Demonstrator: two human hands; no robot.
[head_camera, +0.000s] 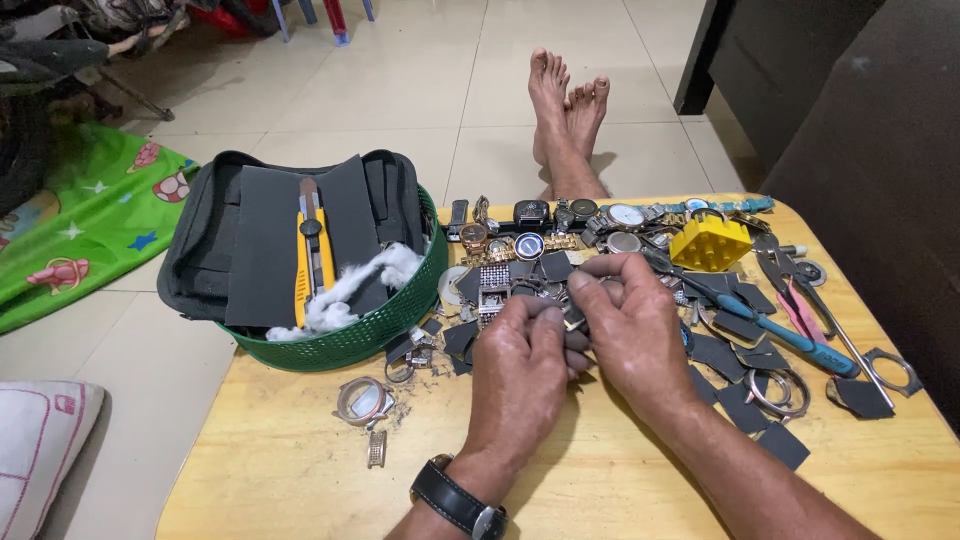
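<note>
Your left hand (522, 355) and right hand (630, 320) meet above the counter (300, 470), fingers pinched shut together on a small dark watch part (572, 318) held between them.

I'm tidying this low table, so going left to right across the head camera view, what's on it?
Green basket with the yellow utility knife → loose watch case → left hand → right hand → yellow block → blue-handled tool → metal ring.

A yellow bench (300, 470) is seen. A green basket (350, 340) is filled with a black bag (200, 250), a yellow knife (312, 250) and white fluff (340, 295). A yellow block (708, 242) is seen.
</note>
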